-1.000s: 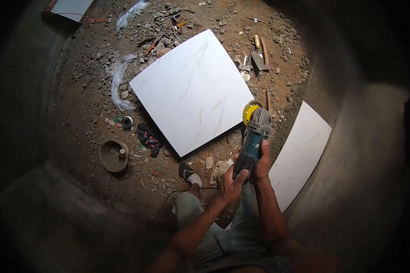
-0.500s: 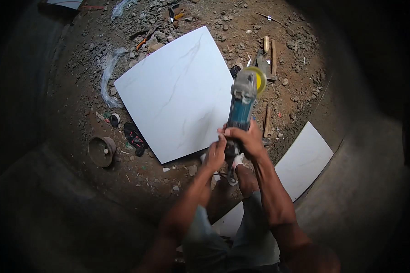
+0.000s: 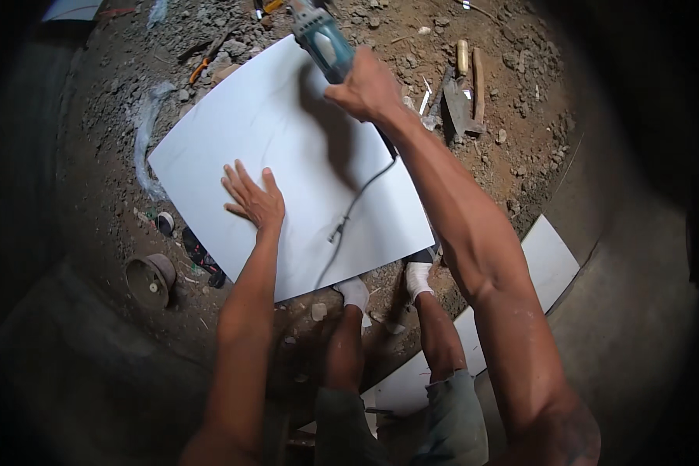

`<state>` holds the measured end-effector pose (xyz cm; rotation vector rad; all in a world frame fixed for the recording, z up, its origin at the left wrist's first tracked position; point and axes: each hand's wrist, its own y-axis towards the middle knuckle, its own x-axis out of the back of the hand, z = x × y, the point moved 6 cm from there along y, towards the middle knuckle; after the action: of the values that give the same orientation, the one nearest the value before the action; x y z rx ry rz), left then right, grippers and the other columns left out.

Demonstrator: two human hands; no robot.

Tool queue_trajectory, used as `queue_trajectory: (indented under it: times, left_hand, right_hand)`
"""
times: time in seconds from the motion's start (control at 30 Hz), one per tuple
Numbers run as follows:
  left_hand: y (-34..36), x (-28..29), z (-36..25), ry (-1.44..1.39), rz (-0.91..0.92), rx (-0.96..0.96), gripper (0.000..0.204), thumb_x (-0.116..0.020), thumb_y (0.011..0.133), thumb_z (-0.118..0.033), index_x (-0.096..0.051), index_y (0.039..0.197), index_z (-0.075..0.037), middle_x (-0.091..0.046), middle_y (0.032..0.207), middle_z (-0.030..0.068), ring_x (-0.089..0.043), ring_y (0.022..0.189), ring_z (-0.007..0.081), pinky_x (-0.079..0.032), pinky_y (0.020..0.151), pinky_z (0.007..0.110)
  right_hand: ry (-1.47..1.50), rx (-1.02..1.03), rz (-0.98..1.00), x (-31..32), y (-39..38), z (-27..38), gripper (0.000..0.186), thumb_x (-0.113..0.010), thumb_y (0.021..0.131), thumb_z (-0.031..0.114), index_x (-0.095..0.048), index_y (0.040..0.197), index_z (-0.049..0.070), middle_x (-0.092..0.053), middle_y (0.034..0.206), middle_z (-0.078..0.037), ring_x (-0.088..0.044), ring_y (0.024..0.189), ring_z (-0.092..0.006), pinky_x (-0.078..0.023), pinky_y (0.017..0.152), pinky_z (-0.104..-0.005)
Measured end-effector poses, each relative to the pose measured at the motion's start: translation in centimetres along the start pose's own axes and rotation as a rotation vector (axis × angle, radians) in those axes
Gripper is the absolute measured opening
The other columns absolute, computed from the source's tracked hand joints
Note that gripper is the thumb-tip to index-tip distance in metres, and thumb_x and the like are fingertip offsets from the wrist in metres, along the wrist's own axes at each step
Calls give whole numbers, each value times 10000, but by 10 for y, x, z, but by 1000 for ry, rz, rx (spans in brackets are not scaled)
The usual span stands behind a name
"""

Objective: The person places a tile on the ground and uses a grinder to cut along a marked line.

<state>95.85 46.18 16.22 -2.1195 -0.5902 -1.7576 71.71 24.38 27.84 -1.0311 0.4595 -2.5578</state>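
A large white tile (image 3: 210,147) with faint grey veins lies on rough ground in front of me. My left hand (image 3: 256,198) rests on its left part, fingers spread and palm down. Over the tile's far edge, my right hand (image 3: 369,85) is wrapped round the body of a teal angle grinder (image 3: 324,48). The grinder's head reaches the top of the picture, and its disc is out of sight. From the grinder a black cord (image 3: 355,203) trails down across the tile towards my feet.
A trowel (image 3: 460,109) and a wooden-handled hammer (image 3: 478,85) lie to the right on rubble. Another white tile (image 3: 550,260) is at the right. A round bowl (image 3: 149,279) sits at the left near a tape roll (image 3: 165,224). Orange-handled pliers (image 3: 199,71) lie beyond.
My left hand has left the grinder and come down flat on the tile. My right hand has carried the grinder away from me, over the tile's far edge.
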Motion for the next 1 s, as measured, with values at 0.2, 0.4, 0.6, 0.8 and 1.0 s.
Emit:
queue_trajectory:
  times: [0.2, 0.4, 0.6, 0.8, 1.0]
  left_hand:
    - [-6, -17, -11, 53, -16, 252, 696, -398, 1027, -519, -215, 1592, -157, -122, 1670, 129, -30, 1542, 375, -40, 1095, 787]
    - [-8, -17, -9, 74, 27, 256, 701, -361, 1033, -526, -185, 1602, -156, -90, 1677, 127, -9, 1544, 368, -19, 1106, 774]
    - [-7, -17, -11, 84, 50, 251, 720, -376, 1029, -524, -163, 1606, -151, -36, 1685, 109, 32, 1546, 356, -10, 1103, 778]
    - [-9, -17, -8, 89, 40, 242, 723, -377, 1026, -529, -165, 1605, -151, -65, 1681, 120, 14, 1545, 361, -14, 1094, 787]
    - [-9, -17, -8, 85, 70, 250, 756, -358, 1016, -564, -141, 1609, -148, -24, 1685, 105, 48, 1546, 352, -8, 1092, 789]
  right_hand:
    - [1, -6, -101, -23, 47, -11, 674, -754, 724, 273, -480, 1173, -150, -669, 1011, -329, -686, 961, -441, -550, 875, -476]
    - [-8, 29, -117, -36, 61, -15, 668, -759, 714, 284, -511, 1131, -174, -666, 975, -358, -694, 923, -459, -563, 842, -475]
    - [-25, 24, -99, -38, 73, -19, 672, -762, 710, 304, -526, 1120, -173, -669, 969, -357, -696, 913, -459, -570, 830, -465]
    - [-36, 41, -95, -42, 78, -21, 621, -765, 703, 309, -575, 1059, -163, -680, 930, -343, -707, 877, -443, -577, 815, -457]
    - [-39, 33, -95, -43, 79, -20, 538, -763, 698, 301, -639, 965, -149, -689, 901, -332, -713, 844, -435, -583, 790, -448]
